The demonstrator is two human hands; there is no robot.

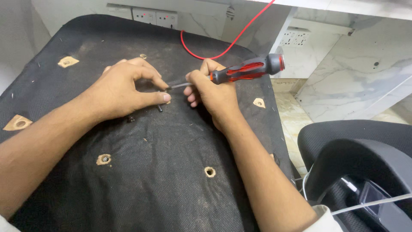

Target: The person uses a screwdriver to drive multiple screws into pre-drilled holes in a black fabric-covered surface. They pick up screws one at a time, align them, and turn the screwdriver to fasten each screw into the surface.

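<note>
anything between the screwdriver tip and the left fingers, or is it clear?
Nothing visible in the way. The right hand holds the screwdriver with its shaft pointing left, and the tip reaches the left hand's pinched fingertips above the black panel. A small dark screw lies just below, off that line.

The screwdriver (246,68) shaft is disappearing behind the right hand (214,92), so its tip isn't showing. A small dark screw (159,107) is poking out under the left hand (124,88); too small to tell its type. The black seat base (171,180) is running off the bottom & left edges. The red cable (223,47) is getting cut off at the top edge. Both forearms are leaving the frame at the bottom.
</note>
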